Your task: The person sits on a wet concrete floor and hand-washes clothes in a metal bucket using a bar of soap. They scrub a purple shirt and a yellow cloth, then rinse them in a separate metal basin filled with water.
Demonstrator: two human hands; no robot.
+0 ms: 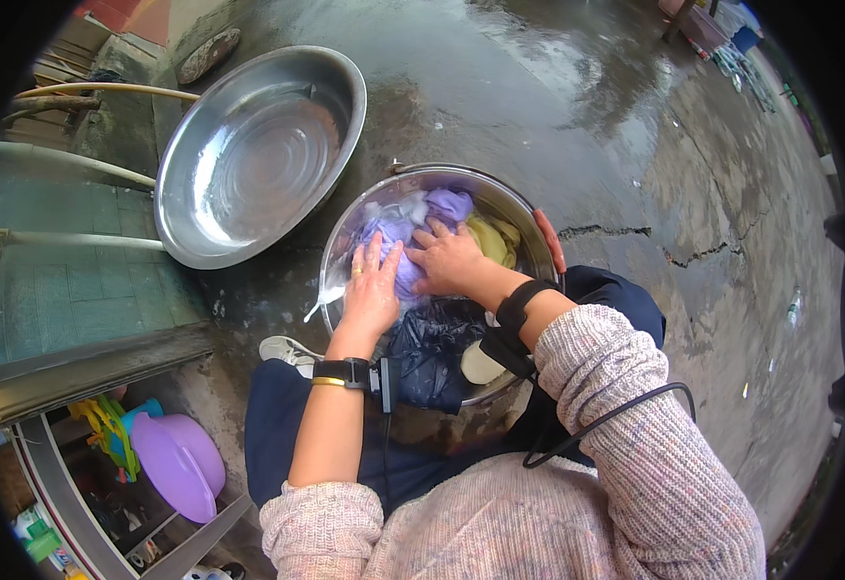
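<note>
A round metal bucket with a red handle grip stands between my knees, holding wet cloth. My left hand lies flat with fingers spread on a wet purple cloth. My right hand rests beside it, fingers spread, on the same purple fabric. To its right sits a yellow-green cloth. Dark wet material hangs over the near rim, beside a pale round object. A white cord end sticks out over the left rim.
A large metal basin leans tilted at upper left, near pale pipes and a tiled ledge. A purple plastic basin sits at lower left beside a metal-framed shelf. The concrete floor is wet and cracked.
</note>
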